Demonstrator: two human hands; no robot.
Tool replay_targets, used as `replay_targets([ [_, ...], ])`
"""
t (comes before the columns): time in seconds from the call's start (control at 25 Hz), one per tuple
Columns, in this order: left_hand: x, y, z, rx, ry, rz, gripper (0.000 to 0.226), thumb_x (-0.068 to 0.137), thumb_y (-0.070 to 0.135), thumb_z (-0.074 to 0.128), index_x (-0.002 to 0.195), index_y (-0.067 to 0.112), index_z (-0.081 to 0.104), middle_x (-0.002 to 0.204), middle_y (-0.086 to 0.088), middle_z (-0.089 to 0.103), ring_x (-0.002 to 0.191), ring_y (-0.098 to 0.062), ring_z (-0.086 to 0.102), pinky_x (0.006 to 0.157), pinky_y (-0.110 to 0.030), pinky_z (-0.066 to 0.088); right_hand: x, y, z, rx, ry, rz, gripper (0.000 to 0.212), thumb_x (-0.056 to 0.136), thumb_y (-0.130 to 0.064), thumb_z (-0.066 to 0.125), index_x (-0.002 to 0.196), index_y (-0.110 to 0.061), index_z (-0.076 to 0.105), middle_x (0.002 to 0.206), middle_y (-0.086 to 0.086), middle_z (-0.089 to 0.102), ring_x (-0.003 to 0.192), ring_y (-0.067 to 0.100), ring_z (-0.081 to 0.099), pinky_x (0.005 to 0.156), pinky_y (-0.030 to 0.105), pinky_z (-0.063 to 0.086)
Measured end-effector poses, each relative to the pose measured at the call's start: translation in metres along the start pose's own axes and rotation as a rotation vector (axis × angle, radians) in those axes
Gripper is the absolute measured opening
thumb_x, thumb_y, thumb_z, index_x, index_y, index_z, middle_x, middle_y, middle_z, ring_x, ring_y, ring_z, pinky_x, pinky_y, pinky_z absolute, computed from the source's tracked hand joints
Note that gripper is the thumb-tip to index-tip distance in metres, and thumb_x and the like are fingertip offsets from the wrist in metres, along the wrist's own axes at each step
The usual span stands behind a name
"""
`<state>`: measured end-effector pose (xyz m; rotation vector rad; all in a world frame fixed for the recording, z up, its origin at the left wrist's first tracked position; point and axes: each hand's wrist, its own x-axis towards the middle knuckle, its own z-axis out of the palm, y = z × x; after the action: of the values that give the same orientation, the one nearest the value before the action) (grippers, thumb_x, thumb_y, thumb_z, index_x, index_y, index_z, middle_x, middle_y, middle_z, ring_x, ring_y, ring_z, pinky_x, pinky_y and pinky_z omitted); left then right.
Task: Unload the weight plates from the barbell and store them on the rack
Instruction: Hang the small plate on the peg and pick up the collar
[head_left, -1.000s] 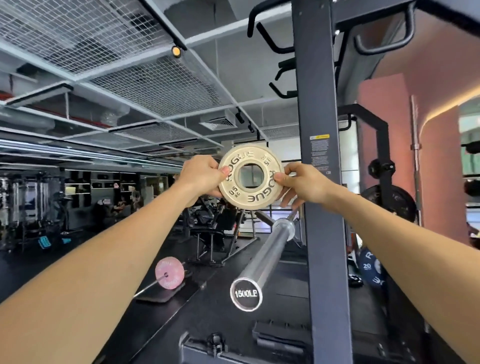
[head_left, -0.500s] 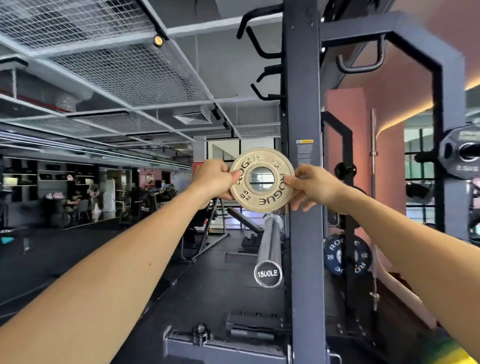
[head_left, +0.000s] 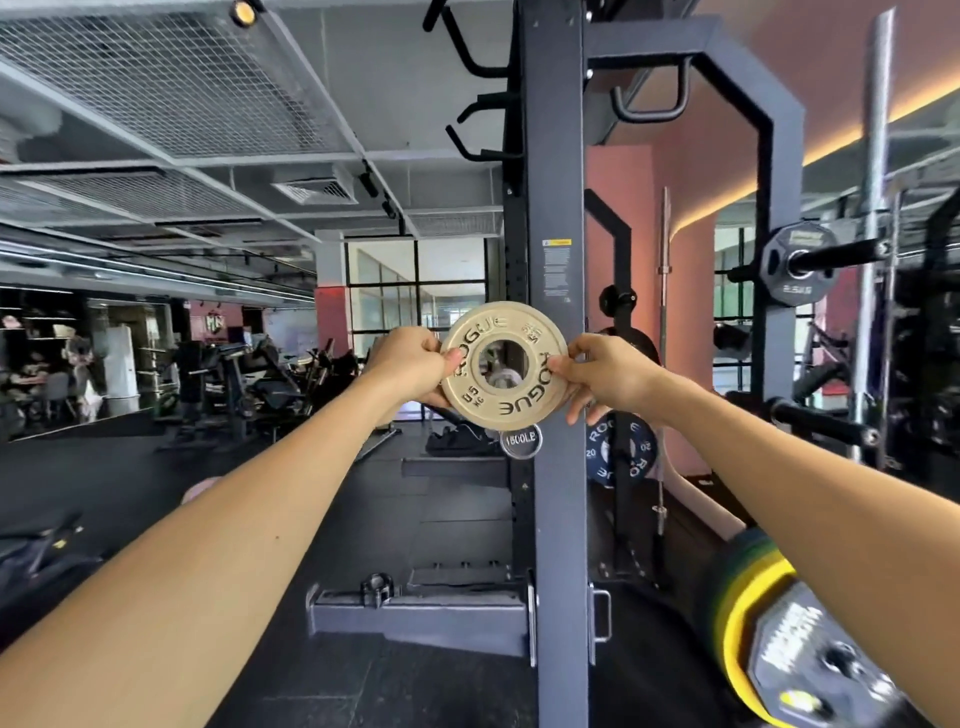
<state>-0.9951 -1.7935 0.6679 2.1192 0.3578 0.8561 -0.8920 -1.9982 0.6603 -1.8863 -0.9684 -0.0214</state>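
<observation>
Plate (head_left: 504, 365) off the barbell, held flat-on to the camera at arm's length, both arms out. Left hand (head_left: 410, 366) pinching the left rim, thumb on the face; right hand (head_left: 605, 374) pinching the right rim. Bore axis pointing away from the camera. Sleeve end (head_left: 521, 440), marked 1500LB, just below the plate's bottom edge, behind it. Rack upright (head_left: 553, 208) directly behind the plate's right half. Free storage pegs (head_left: 821, 422) well off to the right, 1 above carrying a 2.5 kg plate (head_left: 795, 270). Right hand on the nearer side to those pegs. Next move probably a swing right, bore turned to line up with a peg; peg direction hard to read exactly.
</observation>
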Motion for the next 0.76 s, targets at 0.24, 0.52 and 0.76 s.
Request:
replay_targets([
  [0.24, -0.028, -0.025, 0.025, -0.023, -0.061, -0.045, 0.019, 0.093, 0.019, 0.063, 0.093, 0.001, 0.057, 0.09, -0.014, 0.071, 0.06, -0.02, 0.073, 0.055, -0.028, 0.06, -0.023, 0.037, 0.014, -0.009, -0.034, 0.09, 0.028, 0.097, -0.028, 0.051, 0.107, -0.002, 0.05, 0.083, 0.017, 0.073, 0.054, 0.023, 0.065, 0.051, 0.033, 0.054],
  [0.52, -0.016, -0.037, 0.049, 0.013, -0.09, -0.09, 0.02, 0.094, 0.019, 0.062, 0.083, 0.005, 0.054, 0.089, -0.013, 0.072, 0.064, -0.022, 0.073, 0.059, -0.031, 0.061, -0.007, 0.071, 0.018, 0.001, -0.03, 0.13, 0.028, 0.097, -0.029, 0.051, 0.106, -0.003, 0.05, 0.081, 0.017, 0.072, 0.049, 0.022, 0.063, 0.05, 0.033, 0.054],
  [0.76, -0.005, -0.061, 0.063, 0.108, -0.041, 0.0, 0.022, 0.092, 0.02, 0.065, 0.096, -0.001, 0.058, 0.091, -0.011, 0.071, 0.073, -0.022, 0.073, 0.068, -0.039, 0.061, 0.004, 0.094, 0.031, -0.007, -0.001, 0.107, 0.025, 0.097, -0.028, 0.051, 0.102, -0.004, 0.049, 0.08, 0.015, 0.071, 0.049, 0.024, 0.064, 0.045, 0.031, 0.054],
])
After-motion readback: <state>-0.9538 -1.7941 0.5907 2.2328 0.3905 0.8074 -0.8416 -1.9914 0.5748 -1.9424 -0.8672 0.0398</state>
